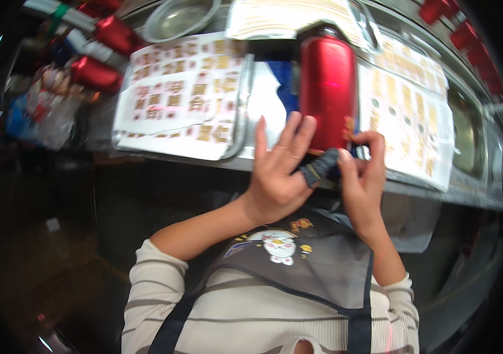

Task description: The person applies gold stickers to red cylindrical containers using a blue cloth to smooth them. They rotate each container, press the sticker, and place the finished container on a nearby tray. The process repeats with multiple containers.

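A shiny red metal cylinder (328, 88), like a flask body, lies with its near end toward me, on a blue cloth (284, 79). My left hand (284, 168) is open, fingers spread, with fingertips at the cylinder's left side near its lower end. A dark grey cover (319, 168) wraps the left thumb. My right hand (364, 180) is curled at the cylinder's lower right edge, its thumb close to the covered left thumb. By the right index fingertip is a small gold-and-red piece (349, 127), like a decal. Whatever the right fingers pinch is too blurred to name.
Sheets of gold and red decals (174, 88) cover a tray on the left; more gold decal sheets (408, 118) lie on the right. A metal bowl (180, 20) and a white sheet (289, 17) are behind. More red cylinders (95, 74) stand at far left, beside clear plastic bags (51, 115).
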Demonstrator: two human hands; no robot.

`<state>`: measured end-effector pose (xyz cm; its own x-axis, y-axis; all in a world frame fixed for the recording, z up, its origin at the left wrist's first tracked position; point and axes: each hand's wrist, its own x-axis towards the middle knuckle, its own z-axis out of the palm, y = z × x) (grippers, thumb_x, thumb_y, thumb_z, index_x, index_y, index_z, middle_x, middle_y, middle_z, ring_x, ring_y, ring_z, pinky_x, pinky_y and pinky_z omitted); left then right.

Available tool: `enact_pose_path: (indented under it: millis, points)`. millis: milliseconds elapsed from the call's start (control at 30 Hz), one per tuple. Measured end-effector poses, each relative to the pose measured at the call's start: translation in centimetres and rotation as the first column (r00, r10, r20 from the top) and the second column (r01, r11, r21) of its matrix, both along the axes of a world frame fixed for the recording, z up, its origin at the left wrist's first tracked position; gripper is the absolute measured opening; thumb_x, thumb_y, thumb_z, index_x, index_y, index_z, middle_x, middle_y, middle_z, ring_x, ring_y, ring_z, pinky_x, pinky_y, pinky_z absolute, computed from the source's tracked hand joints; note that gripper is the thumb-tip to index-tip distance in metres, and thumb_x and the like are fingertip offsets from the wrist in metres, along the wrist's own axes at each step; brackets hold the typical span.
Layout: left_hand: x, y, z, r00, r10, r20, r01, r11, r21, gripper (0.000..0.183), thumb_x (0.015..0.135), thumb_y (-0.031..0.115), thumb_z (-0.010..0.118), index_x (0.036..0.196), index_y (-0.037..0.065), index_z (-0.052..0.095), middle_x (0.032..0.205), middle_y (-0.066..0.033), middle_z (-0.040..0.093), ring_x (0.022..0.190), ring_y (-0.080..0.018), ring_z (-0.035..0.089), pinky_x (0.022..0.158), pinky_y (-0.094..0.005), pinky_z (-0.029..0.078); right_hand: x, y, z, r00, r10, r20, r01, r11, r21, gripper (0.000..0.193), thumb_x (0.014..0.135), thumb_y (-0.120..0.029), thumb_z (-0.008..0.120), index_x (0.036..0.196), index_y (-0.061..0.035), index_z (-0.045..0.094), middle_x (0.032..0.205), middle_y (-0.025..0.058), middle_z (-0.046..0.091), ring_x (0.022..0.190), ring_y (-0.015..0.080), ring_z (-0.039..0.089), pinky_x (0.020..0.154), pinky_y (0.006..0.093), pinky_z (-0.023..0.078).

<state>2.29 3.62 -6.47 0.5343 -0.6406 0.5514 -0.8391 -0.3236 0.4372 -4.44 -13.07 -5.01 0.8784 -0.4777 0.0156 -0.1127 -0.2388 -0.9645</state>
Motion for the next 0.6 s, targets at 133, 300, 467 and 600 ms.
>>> enact_pose_path:
  millis: [133,300,467,600]
  points:
    - [0.8,-0.4,0.5,0.996,0.065,-0.06,-0.069,0.996,-0.058,0.036,0.071,0.016,0.08,0.101,-0.003,0.07,0.15,-0.0319,0.038,0.137,-0.0485,0.042,0.108,-0.0737,0.018,-0.7,-0.3,0.3,0.999,0.032,0.023,-0.034,0.995,0.09,0.026,0.097,-0.01,0.059,0.118,-0.0017,0.047,0.096,0.003,0.056,0.063,0.0026,0.048,0.057,0.0184,0.038]
    - [2.2,-1.0,-0.7,0.996,0.034,-0.081,-0.042,0.994,-0.106,0.051,0.074,0.011,0.079,0.123,0.0,0.066,0.149,-0.0294,0.041,0.137,-0.0387,0.046,0.108,-0.0694,0.024,-0.8,-0.2,0.8,0.996,0.081,0.029,-0.083,0.992,0.092,0.025,0.098,-0.009,0.057,0.121,-0.0013,0.05,0.097,0.0022,0.055,0.065,0.002,0.046,0.06,0.0177,0.037]
    - [2.6,-0.8,-1.8,0.963,-0.049,-0.267,0.003,0.986,-0.168,0.065,0.074,0.015,0.08,0.132,-0.002,0.057,0.153,-0.031,0.035,0.139,-0.042,0.041,0.113,-0.0644,0.022,-1.1,-0.6,0.7,0.995,0.09,0.037,-0.09,0.996,0.013,0.025,0.098,-0.008,0.056,0.122,0.0002,0.051,0.1,0.0026,0.053,0.066,0.0017,0.046,0.059,0.0177,0.037]
    - [2.6,0.0,-0.4,0.83,-0.14,-0.54,0.016,0.974,-0.228,0.07,0.083,0.027,0.079,0.141,0.001,0.05,0.154,-0.0237,0.038,0.143,-0.0354,0.038,0.119,-0.0582,0.011,-1.4,-1.3,0.6,0.997,0.072,-0.006,-0.07,0.986,0.153,0.027,0.098,-0.008,0.057,0.122,-0.0002,0.05,0.098,0.0016,0.057,0.064,0.0003,0.047,0.059,0.0171,0.037]
